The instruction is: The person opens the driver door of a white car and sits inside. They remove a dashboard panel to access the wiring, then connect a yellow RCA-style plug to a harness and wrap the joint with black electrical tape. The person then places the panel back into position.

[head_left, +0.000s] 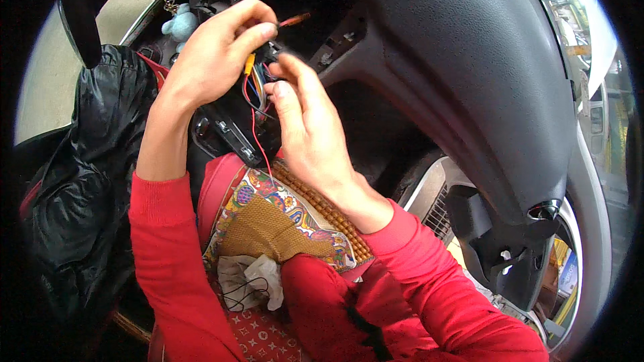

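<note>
Several wires (255, 86): look light, bendy; grip yellow sleeve (249, 64)!
Left hand (216, 52): pinching wire!
Right hand (308, 117): half-curled, hold unclear.

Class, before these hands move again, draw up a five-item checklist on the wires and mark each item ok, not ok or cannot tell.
1. Left hand pinching the short orange-red wire: ok; it juts past the fingertips.
2. Right hand gripping the bundle of thin multicoloured wires: cannot tell; its fingertips are blurred beside it.
3. Long thin red wire gathered up: not ok; it trails down toward the colourful patterned cloth.
4. Insulation undamaged: cannot tell; too small.
5. Red fabric sleeves clear of the wires: ok; both cuffs end behind the wrists.
</note>
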### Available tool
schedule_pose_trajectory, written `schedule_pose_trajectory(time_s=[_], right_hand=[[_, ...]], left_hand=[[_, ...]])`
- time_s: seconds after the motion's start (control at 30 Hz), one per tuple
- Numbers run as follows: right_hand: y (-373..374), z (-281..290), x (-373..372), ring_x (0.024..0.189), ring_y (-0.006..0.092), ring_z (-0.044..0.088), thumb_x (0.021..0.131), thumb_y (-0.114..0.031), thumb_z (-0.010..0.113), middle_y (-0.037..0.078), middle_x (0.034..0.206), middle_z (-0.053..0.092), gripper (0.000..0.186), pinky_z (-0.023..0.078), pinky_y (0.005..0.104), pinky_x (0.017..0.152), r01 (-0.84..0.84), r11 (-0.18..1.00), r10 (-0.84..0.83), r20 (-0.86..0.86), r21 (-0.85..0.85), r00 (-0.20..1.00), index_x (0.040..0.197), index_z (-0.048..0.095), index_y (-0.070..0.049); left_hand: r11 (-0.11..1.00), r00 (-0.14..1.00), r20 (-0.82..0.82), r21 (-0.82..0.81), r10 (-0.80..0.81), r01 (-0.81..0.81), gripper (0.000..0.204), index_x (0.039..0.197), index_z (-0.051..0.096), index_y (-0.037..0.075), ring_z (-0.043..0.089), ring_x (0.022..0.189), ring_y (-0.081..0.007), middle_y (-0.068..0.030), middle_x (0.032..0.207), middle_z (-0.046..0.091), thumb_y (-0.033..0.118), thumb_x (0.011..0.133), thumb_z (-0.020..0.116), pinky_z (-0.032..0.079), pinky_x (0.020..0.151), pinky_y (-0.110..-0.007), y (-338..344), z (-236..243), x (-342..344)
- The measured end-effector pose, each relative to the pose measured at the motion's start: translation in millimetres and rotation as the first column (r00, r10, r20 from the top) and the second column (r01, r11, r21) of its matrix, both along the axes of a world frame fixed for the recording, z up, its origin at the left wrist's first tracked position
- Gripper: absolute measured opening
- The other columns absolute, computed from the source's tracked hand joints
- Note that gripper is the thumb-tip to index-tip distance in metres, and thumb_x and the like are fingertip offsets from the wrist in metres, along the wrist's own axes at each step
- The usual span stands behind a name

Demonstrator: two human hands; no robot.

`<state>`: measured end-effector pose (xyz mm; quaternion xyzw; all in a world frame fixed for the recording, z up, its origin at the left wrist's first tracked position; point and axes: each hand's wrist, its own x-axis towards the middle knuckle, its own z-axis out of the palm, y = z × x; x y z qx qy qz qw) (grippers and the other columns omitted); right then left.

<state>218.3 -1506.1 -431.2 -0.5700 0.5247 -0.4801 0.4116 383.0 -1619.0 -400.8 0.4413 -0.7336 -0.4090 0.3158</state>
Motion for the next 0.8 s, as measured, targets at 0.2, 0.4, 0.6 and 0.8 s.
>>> schedule_pose_trajectory(time_s=[0.2,0.4,0.6,0.8], right_hand=[[-33,6,15,0.098,0.0194,0.071,0.109,-0.005,0.062,0.020,0.136,0.067,0.050,0.058,0.0333,0.090,-0.014,1.000,0.017,0.223,-0.014,0.975,0.155,0.048,0.008],[-40,23,11,0.105,0.0118,0.071,0.104,-0.008,0.075,0.005,0.120,0.076,0.035,0.059,0.0284,0.093,-0.035,0.998,0.023,0.217,0.048,0.976,0.137,0.068,0.002],[-26,31,5,0.096,0.0087,0.068,0.105,-0.005,0.072,0.004,0.111,0.076,0.028,0.057,0.0260,0.088,-0.003,1.000,-0.003,0.263,0.020,0.965,0.133,0.071,0.000],[-15,32,-2,0.086,0.0074,0.069,0.101,-0.002,0.076,0.005,0.110,0.074,0.026,0.057,0.0240,0.075,0.073,0.996,-0.063,0.196,-0.044,0.979,0.127,0.072,0.001]], left_hand=[[0.969,0.831,-0.528,0.240,0.174,-0.050,0.028,0.131,0.067,0.000,0.070,0.103,-0.0117,-0.0056,0.112,0.076,0.022,0.114,0.063,0.055,0.092,-0.027,15,-14,13],[0.954,0.678,-0.723,0.279,0.133,0.110,0.033,0.141,0.064,-0.003,0.072,0.110,-0.0148,-0.0090,0.118,0.076,0.015,0.114,0.062,0.057,0.103,-0.030,36,-14,14],[0.951,0.712,-0.696,0.274,0.092,0.144,0.046,0.153,0.054,-0.003,0.066,0.129,-0.0184,-0.0119,0.139,0.069,0.006,0.109,0.065,0.051,0.115,-0.034,53,-10,10],[0.966,0.731,-0.672,0.249,0.119,0.072,0.045,0.149,0.056,-0.004,0.068,0.125,-0.0183,-0.0121,0.135,0.070,0.000,0.106,0.067,0.053,0.113,-0.034,61,-13,2]])
